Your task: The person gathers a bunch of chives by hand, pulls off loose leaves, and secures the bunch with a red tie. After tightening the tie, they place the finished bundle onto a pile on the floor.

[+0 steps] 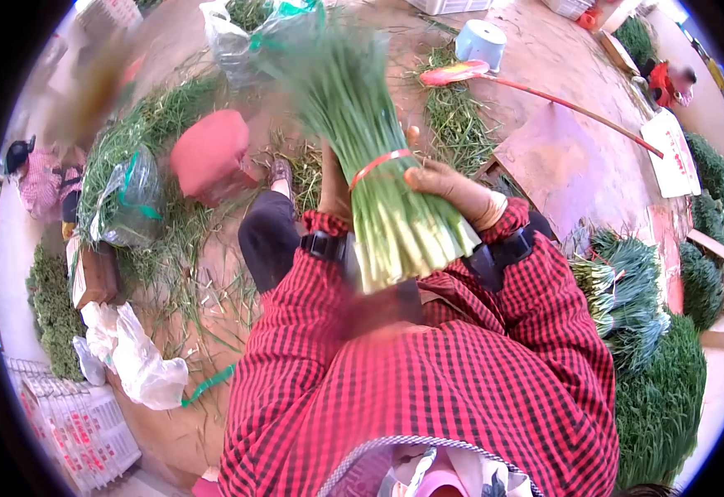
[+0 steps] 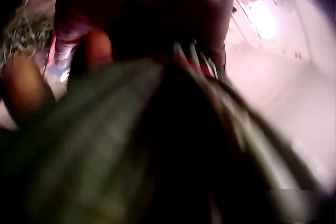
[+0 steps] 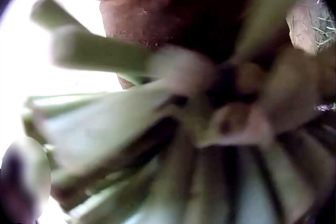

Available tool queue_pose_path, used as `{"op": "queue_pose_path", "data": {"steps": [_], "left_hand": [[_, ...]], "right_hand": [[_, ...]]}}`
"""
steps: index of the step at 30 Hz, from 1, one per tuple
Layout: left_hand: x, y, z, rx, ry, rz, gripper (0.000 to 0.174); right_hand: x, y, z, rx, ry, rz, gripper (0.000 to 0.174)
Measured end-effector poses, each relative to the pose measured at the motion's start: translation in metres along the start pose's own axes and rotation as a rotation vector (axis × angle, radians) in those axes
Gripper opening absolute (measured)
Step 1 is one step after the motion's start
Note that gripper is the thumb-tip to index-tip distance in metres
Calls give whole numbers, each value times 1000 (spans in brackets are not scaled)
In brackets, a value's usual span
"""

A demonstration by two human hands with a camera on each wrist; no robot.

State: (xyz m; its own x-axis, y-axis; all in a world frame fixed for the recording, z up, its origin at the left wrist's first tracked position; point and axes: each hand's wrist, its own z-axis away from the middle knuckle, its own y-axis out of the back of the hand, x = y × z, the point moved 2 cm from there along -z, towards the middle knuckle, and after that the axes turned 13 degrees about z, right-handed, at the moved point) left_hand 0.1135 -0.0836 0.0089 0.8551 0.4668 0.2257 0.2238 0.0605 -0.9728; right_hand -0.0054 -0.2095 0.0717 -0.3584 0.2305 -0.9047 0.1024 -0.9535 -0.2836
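A thick bundle of green chives (image 1: 362,141) tied with a red band (image 1: 378,163) is held up in front of my chest, cut pale ends towards me. My left hand (image 1: 334,186) grips the bundle from the left at the band. My right hand (image 1: 444,186) wraps round it from the right, thumb on top. In the left wrist view the blurred chive stalks (image 2: 121,145) fill the frame, with a fingertip (image 2: 97,48) above. In the right wrist view the cut stalk ends (image 3: 157,155) fill the picture.
A pink stool (image 1: 210,155) stands ahead left, with loose chive scraps (image 1: 163,116) and plastic bags (image 1: 126,199) around. A long-handled tool (image 1: 544,95) and a blue bucket (image 1: 479,41) lie ahead right. Stacked chive bundles (image 1: 635,306) sit at my right. Another person (image 1: 39,178) crouches far left.
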Motion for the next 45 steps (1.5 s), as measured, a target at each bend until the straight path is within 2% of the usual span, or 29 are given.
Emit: {"op": "queue_pose_path", "data": {"steps": [2, 3, 4, 5, 6, 8, 10, 11, 12, 14, 16, 18, 20, 23, 26, 29, 32, 35, 38, 39, 40, 42, 44, 45], "left_hand": [[8, 7, -4, -163, -106, 36, 92], [13, 12, -3, -34, -151, 88, 90], [17, 14, 2, -50, -149, 87, 89], [25, 16, 8, -63, -145, 88, 88], [33, 17, 14, -79, -141, 90, 86], [54, 29, 19, 88, -255, 71, 78], [64, 39, 17, 203, -365, 118, 75], [62, 42, 24, 228, -369, 115, 69], [61, 44, 23, 253, -400, 126, 67], [59, 48, 23, 310, -460, 144, 64], [57, 42, 19, 328, -483, 92, 56], [56, 39, 18, 334, -496, 67, 54], [55, 31, 23, 321, -502, 95, 49], [58, 26, 30, 319, -550, 140, 44], [59, 25, 32, 322, -598, 113, 44], [58, 20, 30, 341, -631, 86, 44], [55, 23, 29, 348, -619, 99, 43], [54, 21, 32, 343, -602, 109, 44], [59, 27, 34, 348, -606, 97, 45], [62, 27, 36, 344, -606, 96, 45], [65, 25, 37, 340, -607, 95, 46], [68, 23, 42, 330, -603, 87, 46], [67, 27, 43, 300, -581, 106, 46], [64, 24, 43, 308, -581, 116, 44]], "right_hand": [[27, 4, -13, 163, 85, 168, 77], [25, -1, -9, 188, 110, 290, 76], [25, -5, 0, 218, 135, 406, 75], [36, 0, 6, 160, 170, 574, 78], [39, -2, 21, 20, -192, 423, 73], [83, 31, 35, -114, -153, 945, 56], [67, 45, 38, 211, -246, 1687, 32], [55, 45, 42, 586, 25, 1447, 20], [37, 38, 39, 657, 337, 1177, 22], [-4, 0, 34, 591, 591, 935, 25], [-26, -39, 30, 446, 348, 1024, 35], [-31, -60, 16, 392, 445, 1497, 38], [-14, -59, 10, 406, 531, 1470, 34], [6, -54, 8, 440, 520, 1329, 29], [6, -53, 9, 450, 372, 1219, 26], [10, -51, 2, 469, 385, 1280, 20], [14, -45, -2, 393, 247, 1319, 14], [19, -36, 3, 265, 28, 820, 11], [22, -23, 23, 162, -18, 766, 7], [23, -17, 31, 166, 51, 910, 10], [21, -3, 41, 127, -112, 1150, 15], [32, 32, 49, 177, -188, 1701, 25], [30, 44, 54, 538, 21, 1688, 32], [6, 24, 47, 548, 74, 1493, 33]]}}
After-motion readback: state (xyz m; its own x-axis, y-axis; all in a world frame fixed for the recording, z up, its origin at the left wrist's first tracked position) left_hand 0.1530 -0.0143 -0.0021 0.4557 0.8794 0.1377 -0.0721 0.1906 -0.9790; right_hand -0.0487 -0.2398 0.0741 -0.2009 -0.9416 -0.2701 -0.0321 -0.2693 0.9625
